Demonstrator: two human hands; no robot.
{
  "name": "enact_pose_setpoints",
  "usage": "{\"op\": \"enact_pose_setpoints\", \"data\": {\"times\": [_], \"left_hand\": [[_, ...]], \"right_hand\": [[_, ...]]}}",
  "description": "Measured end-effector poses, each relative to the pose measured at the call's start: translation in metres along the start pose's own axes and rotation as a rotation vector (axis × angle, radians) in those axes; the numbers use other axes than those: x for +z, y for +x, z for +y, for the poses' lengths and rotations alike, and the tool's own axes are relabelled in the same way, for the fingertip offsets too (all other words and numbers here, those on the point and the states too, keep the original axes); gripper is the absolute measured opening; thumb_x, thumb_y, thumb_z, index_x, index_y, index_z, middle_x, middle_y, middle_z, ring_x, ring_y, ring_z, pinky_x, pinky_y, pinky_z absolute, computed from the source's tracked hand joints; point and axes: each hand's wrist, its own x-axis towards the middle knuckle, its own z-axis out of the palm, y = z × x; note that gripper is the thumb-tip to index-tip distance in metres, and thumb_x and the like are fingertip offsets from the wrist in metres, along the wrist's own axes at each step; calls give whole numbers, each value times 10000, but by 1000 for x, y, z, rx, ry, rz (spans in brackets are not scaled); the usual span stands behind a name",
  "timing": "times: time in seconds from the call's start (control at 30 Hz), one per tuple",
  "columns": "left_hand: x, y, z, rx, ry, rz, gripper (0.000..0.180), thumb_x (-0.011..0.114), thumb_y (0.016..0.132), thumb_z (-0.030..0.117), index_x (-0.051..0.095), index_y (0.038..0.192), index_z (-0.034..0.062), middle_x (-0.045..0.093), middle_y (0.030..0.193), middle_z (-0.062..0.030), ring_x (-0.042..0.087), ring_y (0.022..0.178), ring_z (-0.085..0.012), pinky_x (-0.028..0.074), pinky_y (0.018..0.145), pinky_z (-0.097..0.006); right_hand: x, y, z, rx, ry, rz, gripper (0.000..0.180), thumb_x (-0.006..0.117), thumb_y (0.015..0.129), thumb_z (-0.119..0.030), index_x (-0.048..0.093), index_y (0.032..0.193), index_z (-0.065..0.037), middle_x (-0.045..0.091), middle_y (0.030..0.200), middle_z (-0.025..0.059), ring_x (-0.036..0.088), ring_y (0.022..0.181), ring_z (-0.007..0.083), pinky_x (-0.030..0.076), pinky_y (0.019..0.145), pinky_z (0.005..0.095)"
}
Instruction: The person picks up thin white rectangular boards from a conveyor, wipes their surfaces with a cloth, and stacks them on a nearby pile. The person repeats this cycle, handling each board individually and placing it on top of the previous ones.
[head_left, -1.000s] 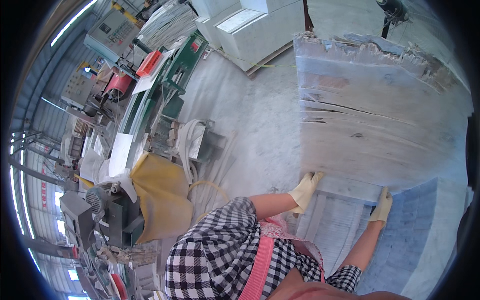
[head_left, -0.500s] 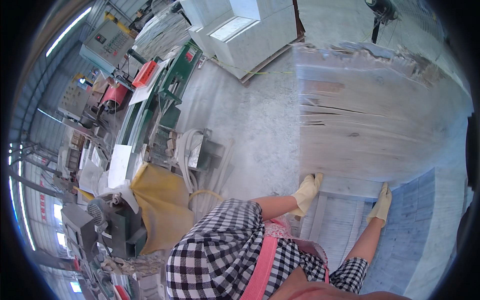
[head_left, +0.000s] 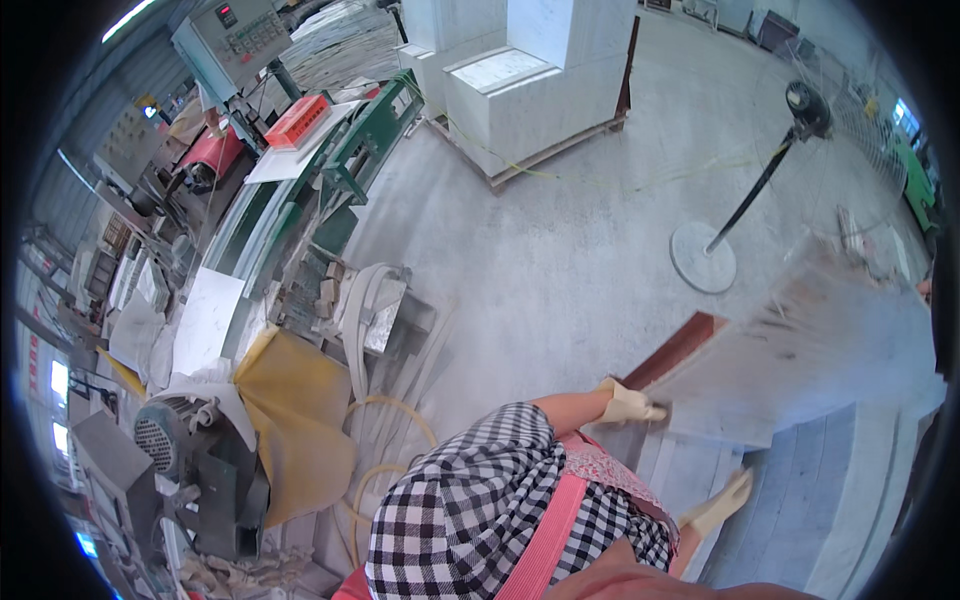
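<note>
Left hand point(head_left: 630, 405), gloved, is pressed flat on stone slab point(head_left: 800, 350) near-corner edge; right hand point(head_left: 722, 508) flat lower down. Slab long axis runs up-right, tilted.

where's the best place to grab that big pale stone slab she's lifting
Probably by its near long edge, from the person's side, hands spread wide. The stone slab is broad, thin and tilted, so one central grip would let it swing. The left hand already presses the near corner; the right hand sits lower, beneath the near edge.

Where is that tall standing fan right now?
In the head view the standing fan is at the upper right, its round base on the grey concrete floor, beyond the big pale slab and right of the stacked white stone blocks.
</note>
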Motion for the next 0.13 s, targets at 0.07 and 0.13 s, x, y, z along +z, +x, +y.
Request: {"op": "enact_pose_setpoints", "data": {"times": [0.07, 0.13], "left_hand": [[-20, -16, -41, 136, -228, -88, 620, 461, 963, 595, 667, 1162, 45, 736, 981, -81, 680, 893, -194, 518, 813, -274], [-44, -27, -97, 211, -286, 38, 588, 475, 944, 616, 682, 1160, 110, 736, 988, -80, 684, 883, -211, 517, 830, -284]], "right_hand": [[-6, -44, -19, 185, -91, -124, 507, 490, 1052, -396, 563, 1315, 31, 606, 1157, 180, 586, 1094, 241, 438, 1029, 364], [9, -62, -29, 288, -169, -202, 527, 487, 1048, -432, 570, 1305, 20, 603, 1095, 166, 590, 1040, 222, 445, 1007, 354]]}}
